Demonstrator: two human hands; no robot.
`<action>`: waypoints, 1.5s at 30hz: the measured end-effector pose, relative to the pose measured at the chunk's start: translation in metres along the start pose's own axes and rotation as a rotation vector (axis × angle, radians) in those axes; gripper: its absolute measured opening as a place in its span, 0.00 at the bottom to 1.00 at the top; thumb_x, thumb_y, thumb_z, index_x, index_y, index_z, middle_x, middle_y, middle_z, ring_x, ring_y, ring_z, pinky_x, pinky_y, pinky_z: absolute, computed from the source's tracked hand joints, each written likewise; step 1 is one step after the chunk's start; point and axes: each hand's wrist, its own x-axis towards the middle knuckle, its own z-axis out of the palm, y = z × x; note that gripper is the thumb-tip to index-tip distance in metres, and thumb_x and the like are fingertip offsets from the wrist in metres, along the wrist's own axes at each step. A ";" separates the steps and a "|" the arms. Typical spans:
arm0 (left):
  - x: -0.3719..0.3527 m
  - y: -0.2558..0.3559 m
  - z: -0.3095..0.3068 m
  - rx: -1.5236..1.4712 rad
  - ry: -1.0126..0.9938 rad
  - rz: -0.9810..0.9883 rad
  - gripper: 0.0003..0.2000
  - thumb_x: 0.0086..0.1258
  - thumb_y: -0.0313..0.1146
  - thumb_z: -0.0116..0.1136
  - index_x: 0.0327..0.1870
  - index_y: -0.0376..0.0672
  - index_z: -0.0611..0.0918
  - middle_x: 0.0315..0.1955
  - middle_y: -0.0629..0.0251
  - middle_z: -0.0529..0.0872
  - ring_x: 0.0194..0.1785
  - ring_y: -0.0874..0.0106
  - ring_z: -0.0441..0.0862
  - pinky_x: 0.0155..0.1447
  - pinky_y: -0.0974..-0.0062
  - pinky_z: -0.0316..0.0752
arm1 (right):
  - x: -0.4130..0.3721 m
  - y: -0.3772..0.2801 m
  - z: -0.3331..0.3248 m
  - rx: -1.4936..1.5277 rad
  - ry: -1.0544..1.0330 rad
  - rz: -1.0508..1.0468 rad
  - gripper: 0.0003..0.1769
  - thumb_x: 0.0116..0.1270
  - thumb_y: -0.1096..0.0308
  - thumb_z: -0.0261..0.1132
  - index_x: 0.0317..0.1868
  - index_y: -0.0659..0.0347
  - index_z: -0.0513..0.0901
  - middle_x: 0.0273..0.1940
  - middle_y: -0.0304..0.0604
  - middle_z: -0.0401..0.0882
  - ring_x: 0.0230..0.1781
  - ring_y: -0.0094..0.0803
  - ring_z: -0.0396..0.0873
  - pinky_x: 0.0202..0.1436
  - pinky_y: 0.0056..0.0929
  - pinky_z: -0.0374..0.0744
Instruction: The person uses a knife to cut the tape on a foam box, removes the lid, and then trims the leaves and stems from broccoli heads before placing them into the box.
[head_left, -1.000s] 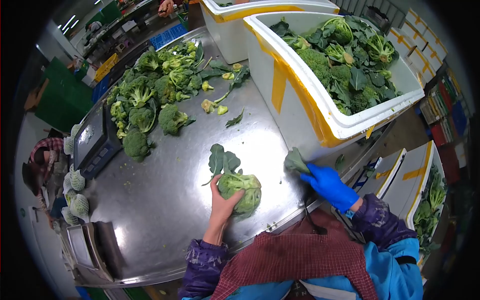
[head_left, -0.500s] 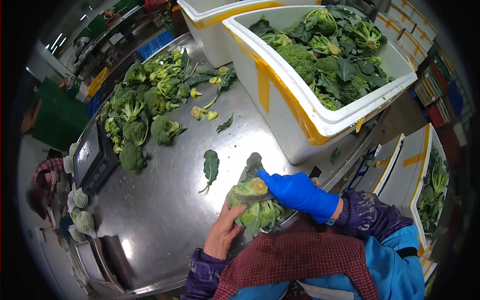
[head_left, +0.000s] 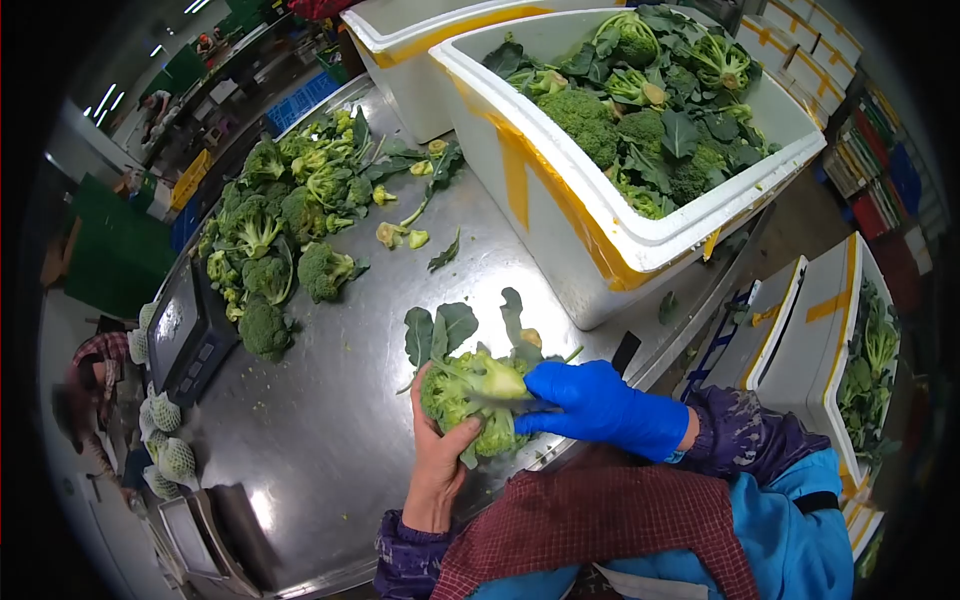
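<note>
My bare left hand (head_left: 440, 462) is closed around the side of a broccoli head (head_left: 452, 392), its cut stem turned up toward me. In a blue glove, my right hand (head_left: 610, 405) grips a knife (head_left: 505, 403), whose handle is hidden in the fist. The blade lies across the head just below the pale stem. Leaves stick out beyond the head, and a cut stem end (head_left: 531, 338) sits on its far side. A loose leaf (head_left: 420, 335) is at the upper left of the head.
Broccoli heads and trimmings (head_left: 300, 195) are heaped on the metal table (head_left: 330, 410). A white foam box (head_left: 560, 225) full of broccoli stands at the back right. A scale (head_left: 190, 325) and net-wrapped heads (head_left: 165, 435) line the left side, where another person (head_left: 95, 385) is.
The broccoli has moved slightly left and away from me and is turned. Its stem end now lies off at the far side, and the stem shows a fresh pale face.
</note>
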 end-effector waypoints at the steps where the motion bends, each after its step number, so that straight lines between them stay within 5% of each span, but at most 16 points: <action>1: -0.001 0.005 0.002 0.067 -0.008 0.018 0.42 0.47 0.20 0.65 0.66 0.47 0.57 0.56 0.57 0.69 0.58 0.64 0.71 0.60 0.66 0.72 | -0.001 0.005 0.000 -0.103 0.008 -0.117 0.15 0.53 0.65 0.67 0.41 0.55 0.75 0.30 0.41 0.75 0.28 0.37 0.79 0.27 0.29 0.76; 6: -0.004 0.031 -0.004 0.475 -0.191 0.110 0.44 0.44 0.22 0.69 0.65 0.45 0.58 0.55 0.57 0.69 0.57 0.66 0.71 0.61 0.70 0.69 | -0.004 0.000 -0.042 -0.414 -0.287 -0.361 0.06 0.57 0.64 0.61 0.34 0.52 0.74 0.27 0.40 0.73 0.29 0.40 0.78 0.25 0.37 0.75; 8: -0.004 0.034 -0.006 0.676 -0.174 0.151 0.44 0.43 0.23 0.69 0.65 0.44 0.59 0.54 0.57 0.70 0.56 0.67 0.71 0.60 0.71 0.68 | -0.007 -0.001 -0.060 -0.347 -0.278 -0.261 0.03 0.58 0.68 0.58 0.34 0.51 0.74 0.28 0.40 0.74 0.27 0.40 0.78 0.23 0.37 0.74; 9: -0.003 0.034 -0.004 0.631 -0.136 0.136 0.42 0.43 0.23 0.68 0.64 0.43 0.59 0.54 0.57 0.70 0.56 0.67 0.71 0.61 0.71 0.67 | -0.006 0.006 -0.059 -0.329 -0.238 -0.223 0.15 0.57 0.67 0.60 0.47 0.48 0.75 0.35 0.34 0.75 0.28 0.35 0.78 0.24 0.33 0.75; 17: -0.005 0.030 0.001 0.816 -0.089 0.240 0.42 0.43 0.23 0.68 0.64 0.44 0.60 0.52 0.58 0.71 0.55 0.68 0.71 0.60 0.72 0.67 | 0.009 0.009 -0.034 -0.619 -0.323 0.061 0.16 0.63 0.67 0.53 0.52 0.54 0.73 0.33 0.41 0.78 0.27 0.38 0.80 0.27 0.31 0.78; 19: -0.005 0.030 0.001 0.850 -0.082 0.254 0.42 0.43 0.24 0.68 0.64 0.44 0.60 0.52 0.58 0.71 0.55 0.68 0.71 0.59 0.72 0.67 | 0.017 0.028 -0.038 -0.485 0.132 0.226 0.11 0.62 0.65 0.59 0.43 0.59 0.77 0.32 0.44 0.79 0.29 0.38 0.81 0.28 0.33 0.78; 20: -0.005 0.030 0.001 0.763 -0.055 0.213 0.42 0.43 0.23 0.68 0.64 0.44 0.60 0.52 0.58 0.71 0.55 0.67 0.72 0.60 0.71 0.68 | 0.016 0.030 -0.037 -0.490 0.128 0.223 0.11 0.62 0.65 0.59 0.43 0.59 0.77 0.32 0.44 0.79 0.29 0.38 0.81 0.28 0.33 0.78; 22: -0.007 0.031 0.000 0.690 -0.029 0.151 0.43 0.42 0.23 0.67 0.64 0.44 0.60 0.52 0.58 0.71 0.55 0.67 0.72 0.60 0.71 0.68 | 0.010 0.028 -0.026 -0.250 0.263 -0.039 0.14 0.62 0.64 0.62 0.46 0.58 0.77 0.34 0.45 0.81 0.31 0.39 0.81 0.31 0.32 0.78; 24: -0.005 0.034 0.000 0.181 -0.046 0.076 0.44 0.42 0.23 0.66 0.66 0.45 0.58 0.54 0.57 0.72 0.56 0.64 0.73 0.62 0.68 0.69 | 0.014 0.012 -0.022 0.220 0.079 0.037 0.22 0.60 0.62 0.65 0.56 0.53 0.74 0.44 0.45 0.78 0.40 0.39 0.80 0.44 0.29 0.77; 27: -0.007 0.025 -0.015 -0.126 -0.059 -0.038 0.47 0.41 0.24 0.66 0.69 0.45 0.54 0.56 0.56 0.71 0.58 0.60 0.72 0.63 0.64 0.69 | 0.025 -0.013 -0.023 0.461 0.036 0.029 0.25 0.57 0.65 0.69 0.56 0.55 0.76 0.46 0.36 0.79 0.39 0.24 0.77 0.42 0.25 0.76; 29: -0.010 0.021 -0.028 -0.290 -0.012 -0.144 0.48 0.41 0.25 0.66 0.69 0.44 0.54 0.57 0.56 0.70 0.58 0.59 0.72 0.63 0.63 0.69 | 0.031 -0.012 -0.014 0.402 0.037 -0.188 0.24 0.59 0.57 0.65 0.56 0.51 0.73 0.47 0.44 0.75 0.42 0.39 0.78 0.44 0.29 0.77; 32: -0.006 0.022 -0.016 -0.213 -0.200 -0.085 0.49 0.41 0.25 0.66 0.69 0.44 0.54 0.58 0.56 0.69 0.59 0.59 0.71 0.63 0.63 0.68 | 0.034 -0.017 -0.024 0.037 -0.025 -0.154 0.20 0.57 0.54 0.65 0.47 0.54 0.75 0.41 0.42 0.75 0.40 0.39 0.78 0.39 0.32 0.77; 33: -0.005 0.021 -0.011 -0.206 -0.199 -0.058 0.48 0.41 0.25 0.67 0.69 0.43 0.55 0.58 0.56 0.69 0.60 0.60 0.70 0.64 0.64 0.67 | 0.035 -0.022 -0.026 0.034 0.015 -0.168 0.13 0.52 0.61 0.69 0.36 0.55 0.78 0.32 0.42 0.75 0.32 0.41 0.77 0.32 0.30 0.76; 36: -0.002 0.023 -0.011 -0.070 -0.180 -0.118 0.47 0.42 0.25 0.68 0.68 0.43 0.56 0.58 0.57 0.70 0.61 0.62 0.70 0.64 0.65 0.67 | 0.021 -0.020 -0.031 -0.336 -0.007 -0.134 0.10 0.51 0.61 0.67 0.32 0.52 0.78 0.28 0.41 0.77 0.26 0.42 0.77 0.27 0.33 0.75; 38: -0.002 0.028 -0.009 0.375 -0.210 0.025 0.44 0.47 0.27 0.68 0.67 0.41 0.57 0.57 0.58 0.69 0.60 0.67 0.69 0.64 0.71 0.65 | 0.009 -0.016 -0.030 -0.443 -0.107 -0.108 0.08 0.53 0.59 0.63 0.30 0.51 0.78 0.23 0.42 0.76 0.22 0.44 0.77 0.24 0.39 0.75; 45: -0.019 0.018 0.003 0.573 -0.371 -0.026 0.41 0.47 0.28 0.70 0.64 0.43 0.60 0.56 0.60 0.68 0.61 0.69 0.66 0.65 0.71 0.60 | -0.022 -0.018 -0.046 -0.277 -0.505 0.123 0.12 0.57 0.54 0.60 0.31 0.51 0.79 0.24 0.45 0.78 0.25 0.44 0.78 0.28 0.39 0.75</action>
